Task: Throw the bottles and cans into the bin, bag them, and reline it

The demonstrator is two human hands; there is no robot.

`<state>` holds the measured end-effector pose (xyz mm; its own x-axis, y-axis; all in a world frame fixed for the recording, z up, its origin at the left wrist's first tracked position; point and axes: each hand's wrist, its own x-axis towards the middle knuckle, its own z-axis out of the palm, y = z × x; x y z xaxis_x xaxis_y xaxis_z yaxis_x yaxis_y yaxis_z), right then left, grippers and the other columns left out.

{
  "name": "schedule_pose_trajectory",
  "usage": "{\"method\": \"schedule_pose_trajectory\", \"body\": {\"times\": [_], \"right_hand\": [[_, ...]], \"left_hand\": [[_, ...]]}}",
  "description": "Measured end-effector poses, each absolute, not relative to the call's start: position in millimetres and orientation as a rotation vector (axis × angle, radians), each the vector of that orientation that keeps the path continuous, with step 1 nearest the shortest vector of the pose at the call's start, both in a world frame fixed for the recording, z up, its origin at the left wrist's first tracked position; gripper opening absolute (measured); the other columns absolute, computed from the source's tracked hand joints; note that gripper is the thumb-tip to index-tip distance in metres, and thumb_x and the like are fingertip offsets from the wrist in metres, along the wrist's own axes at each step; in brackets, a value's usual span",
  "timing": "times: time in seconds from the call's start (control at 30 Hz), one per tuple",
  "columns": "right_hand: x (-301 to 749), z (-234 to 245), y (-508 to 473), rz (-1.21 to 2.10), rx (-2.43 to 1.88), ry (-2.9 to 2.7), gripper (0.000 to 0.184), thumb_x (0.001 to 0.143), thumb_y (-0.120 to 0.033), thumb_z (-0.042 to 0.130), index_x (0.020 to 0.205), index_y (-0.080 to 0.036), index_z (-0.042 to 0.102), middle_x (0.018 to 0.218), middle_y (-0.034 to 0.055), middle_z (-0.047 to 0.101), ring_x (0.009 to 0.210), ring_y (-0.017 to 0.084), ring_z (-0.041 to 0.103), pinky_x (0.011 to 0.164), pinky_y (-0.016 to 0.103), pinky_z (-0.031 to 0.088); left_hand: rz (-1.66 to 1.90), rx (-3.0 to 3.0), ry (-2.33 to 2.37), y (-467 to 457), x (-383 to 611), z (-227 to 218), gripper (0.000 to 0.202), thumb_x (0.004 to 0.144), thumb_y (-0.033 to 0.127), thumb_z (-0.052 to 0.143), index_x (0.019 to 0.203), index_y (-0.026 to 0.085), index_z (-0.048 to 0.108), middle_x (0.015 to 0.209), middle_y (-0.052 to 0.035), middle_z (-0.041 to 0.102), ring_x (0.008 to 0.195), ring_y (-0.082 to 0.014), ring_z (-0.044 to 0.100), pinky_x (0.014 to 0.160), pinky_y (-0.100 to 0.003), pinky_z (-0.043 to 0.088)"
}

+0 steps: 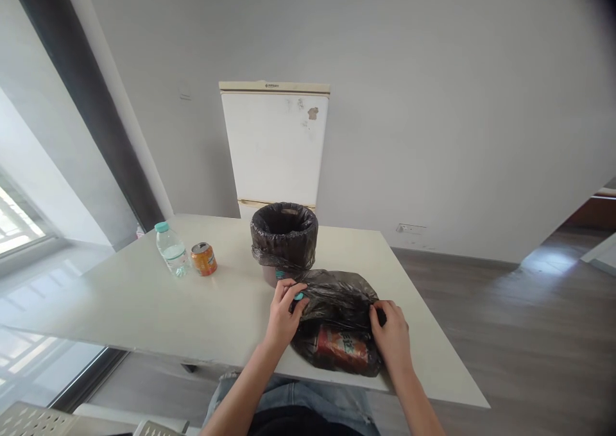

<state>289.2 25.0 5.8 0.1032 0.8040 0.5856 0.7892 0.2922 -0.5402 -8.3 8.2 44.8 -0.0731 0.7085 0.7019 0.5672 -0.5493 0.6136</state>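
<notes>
A black, see-through plastic bag (pixel 341 298) lies near the front edge of the table. Inside it shows a red package (pixel 342 347) with pale lettering; its exact kind is hard to make out through the plastic. My left hand (pixel 287 313) pinches the bag's upper left edge, where a small teal round piece, like a bottle cap (pixel 299 295), shows between thumb and fingers. At the bag's right side, my right hand (pixel 392 333) is closed with thumb and fingertips on its edge. Just behind the bag stands a bin (pixel 285 247) lined with another black bag folded over its rim.
On the table's left part, a clear plastic bottle (pixel 172 251) with a teal cap stands beside an orange drink can (pixel 204 259). The white tabletop (pixel 192 314) ends close to my body. A white fridge (pixel 276 147) stands behind the table against the grey wall.
</notes>
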Motion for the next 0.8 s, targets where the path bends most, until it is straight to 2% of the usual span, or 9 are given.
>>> {"method": "schedule_pose_trajectory", "body": {"times": [0.2, 0.33, 0.5, 0.63, 0.8], "right_hand": [[289, 5, 25, 0.043, -1.46, -1.68, 0.018, 0.102, -0.037, 0.054, 0.103, -0.023, 0.065, 0.101, 0.0083, 0.066, 0.102, 0.029, 0.06, 0.089, 0.042, 0.049], [290, 3, 26, 0.046, -1.466, -1.703, 0.017, 0.101, -0.033, 0.052, 0.099, -0.023, 0.066, 0.097, 0.0079, 0.064, 0.097, 0.028, 0.059, 0.087, 0.042, 0.049], [290, 3, 25, 0.053, -1.476, -1.702, 0.017, 0.101, -0.031, 0.05, 0.098, -0.022, 0.064, 0.096, 0.0081, 0.063, 0.095, 0.028, 0.058, 0.086, 0.043, 0.049], [290, 5, 24, 0.078, -1.47, -1.708, 0.017, 0.102, -0.031, 0.05, 0.1, -0.022, 0.065, 0.098, 0.008, 0.063, 0.096, 0.028, 0.058, 0.087, 0.043, 0.049], [290, 6, 24, 0.089, -1.468, -1.726, 0.017, 0.102, -0.031, 0.052, 0.1, -0.022, 0.066, 0.097, 0.0079, 0.063, 0.095, 0.028, 0.059, 0.085, 0.042, 0.05]], "left_hand": [[1.757, 1.968, 1.478, 8, -10, 42, 0.021, 0.104, 0.029, 0.06, 0.124, 0.023, 0.061, 0.113, -0.0095, 0.061, 0.106, -0.0222, 0.066, 0.094, -0.036, 0.056], [1.881, 1.881, 1.456, 7, -10, 38, 0.026, 0.104, 0.028, 0.059, 0.128, 0.022, 0.053, 0.118, -0.0112, 0.063, 0.108, -0.0218, 0.067, 0.092, -0.035, 0.056], [1.973, 1.951, 1.317, 2, -12, 42, 0.024, 0.106, 0.018, 0.048, 0.129, 0.022, 0.056, 0.125, -0.0122, 0.065, 0.121, -0.0231, 0.063, 0.102, -0.038, 0.053], [1.978, 1.969, 1.349, 1, -13, 46, 0.028, 0.106, 0.014, 0.039, 0.116, 0.023, 0.063, 0.123, -0.0102, 0.062, 0.116, -0.0223, 0.062, 0.1, -0.038, 0.052], [1.996, 1.866, 1.411, 0, -11, 48, 0.019, 0.101, 0.01, 0.038, 0.094, 0.023, 0.05, 0.097, -0.0047, 0.054, 0.092, -0.0207, 0.055, 0.085, -0.034, 0.049]]}}
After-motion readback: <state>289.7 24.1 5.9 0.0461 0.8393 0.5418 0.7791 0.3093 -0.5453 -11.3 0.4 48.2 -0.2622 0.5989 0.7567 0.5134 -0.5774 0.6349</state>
